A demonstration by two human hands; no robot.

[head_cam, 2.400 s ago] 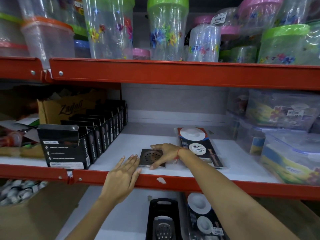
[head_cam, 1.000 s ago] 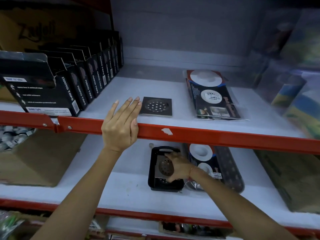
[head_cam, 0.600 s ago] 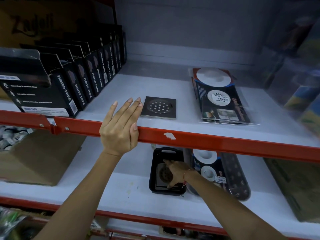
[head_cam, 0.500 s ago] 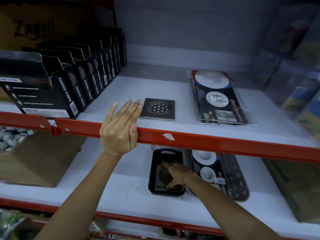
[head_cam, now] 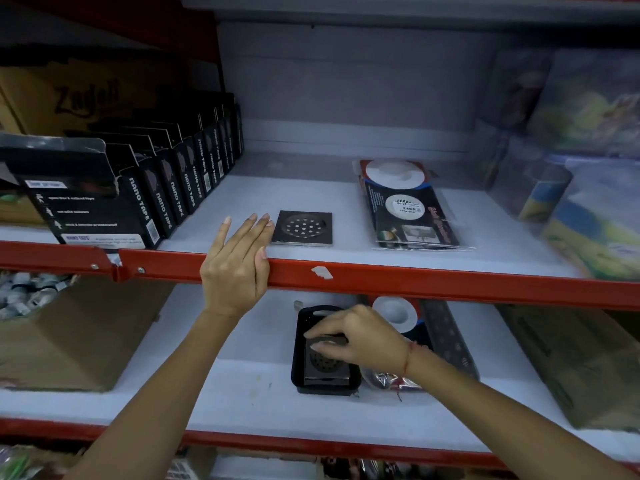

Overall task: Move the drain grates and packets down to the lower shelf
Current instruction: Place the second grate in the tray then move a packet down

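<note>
Right hand [head_cam: 363, 336] on the lower shelf [head_cam: 242, 407], fingers [head_cam: 320, 346] pinched narrow on the far edge of a grate [head_cam: 325, 367] lying in a black tray [head_cam: 298, 358].

Left hand [head_cam: 239, 261] flat on the red rail [head_cam: 415, 282], fingers spread, holding nothing.

One grate [head_cam: 303, 227] and a stack of packets [head_cam: 408, 209] remain on the upper shelf [head_cam: 346, 251].

Grates look like stiff, flat metal: probably dense and slick, best pinched at opposite edges. Packets are likely light, glossy and floppy, so support them from beneath.
</note>
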